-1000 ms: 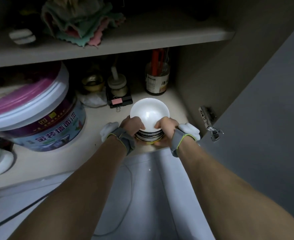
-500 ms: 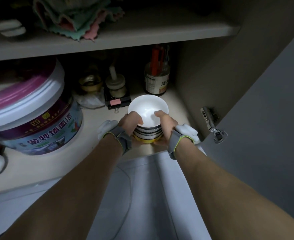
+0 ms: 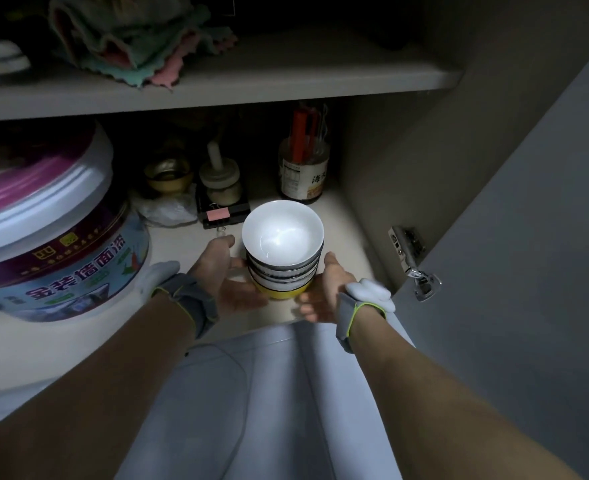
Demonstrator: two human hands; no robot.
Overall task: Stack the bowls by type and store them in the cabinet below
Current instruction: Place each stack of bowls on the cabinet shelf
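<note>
Fingers of both hands, curled round the stack of bowls (image 3: 283, 252) half a second ago, are now straight and spread, the left hand (image 3: 224, 271) just beside the stack and the right hand (image 3: 324, 292) at its base, neither one gripping it. From the head view, the stack stands on the lower cabinet shelf (image 3: 341, 216), glossy white round bowls with dark rims nested over a yellow one at the bottom, beside a large round printed plastic bucket (image 3: 50, 237). Behind it a labelled glass jar (image 3: 303, 171) and other small items sit in shadow, hard to make out, while crumpled cloths (image 3: 137, 39) on the upper shelf are cut off by the frame's top.
</note>
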